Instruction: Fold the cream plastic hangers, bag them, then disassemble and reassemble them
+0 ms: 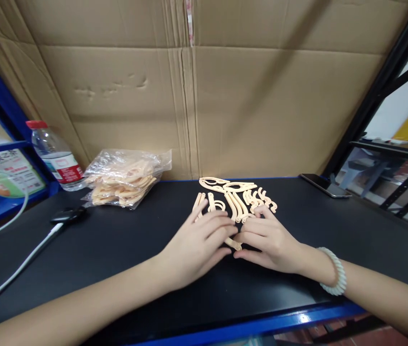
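Several thin beige wooden cut-out pieces lie in a loose group on the black tabletop, near its middle. My left hand rests flat on the table with its fingers stretched over the near edge of the group. My right hand meets it from the right, fingers curled, and a small beige piece sits between the fingertips of both hands. A pale beaded bracelet circles my right wrist.
A clear plastic bag of more beige pieces lies at the back left beside a water bottle. A white cable with black plug crosses the left side. A phone lies back right. A cardboard wall stands behind.
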### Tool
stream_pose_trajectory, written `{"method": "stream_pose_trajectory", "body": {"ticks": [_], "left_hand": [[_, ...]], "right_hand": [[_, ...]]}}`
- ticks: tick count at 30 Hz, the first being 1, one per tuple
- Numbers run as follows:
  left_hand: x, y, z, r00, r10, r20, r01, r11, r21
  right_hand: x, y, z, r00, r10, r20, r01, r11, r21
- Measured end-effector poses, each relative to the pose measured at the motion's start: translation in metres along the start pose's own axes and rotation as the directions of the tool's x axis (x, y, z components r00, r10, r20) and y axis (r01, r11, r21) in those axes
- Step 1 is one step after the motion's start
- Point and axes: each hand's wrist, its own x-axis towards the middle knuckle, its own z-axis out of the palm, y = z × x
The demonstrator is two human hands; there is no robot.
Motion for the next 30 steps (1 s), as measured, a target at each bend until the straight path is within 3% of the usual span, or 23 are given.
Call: {"method": "stream_pose_trajectory", "body": {"ticks": [2,10,14,19,24,26,30], "left_hand": [[0.0,0.004,0.001,0.996,0.028,0.088,-0.03,0.999,0.027],[0.002,0.003,0.004,0.974,0.105,0.203,-0.137,0.979,0.153],[0.004,0.003,0.0,0.969,0.15,0.195,-0.183,0.97,0.16],[0.007,-0.008,-0.014,0.956,0.265,0.125,-0.287,0.933,0.218],[0.007,-0.039,-0.031,0.979,0.127,0.162,-0.157,0.969,0.19],[0.005,-0.053,-0.035,0.97,0.034,0.239,-0.089,0.971,0.221],[-0.001,-0.073,-0.036,0.947,-0.013,0.32,-0.062,0.973,0.224]], "right_hand": [[0.002,-0.002,-0.001,0.999,-0.045,0.019,0.045,0.998,-0.033],[0.004,-0.008,0.0,0.998,-0.066,0.023,0.068,0.995,-0.071],[0.002,-0.008,0.003,0.999,0.038,0.019,-0.04,0.993,0.108],[0.006,-0.001,-0.005,0.958,0.288,-0.007,-0.267,0.898,0.35],[0.007,0.022,-0.007,0.909,0.408,-0.089,-0.373,0.888,0.269],[0.008,0.03,-0.004,0.907,0.418,-0.054,-0.395,0.887,0.237],[0.012,0.042,0.0,0.932,0.36,0.036,-0.36,0.918,0.168]]}}
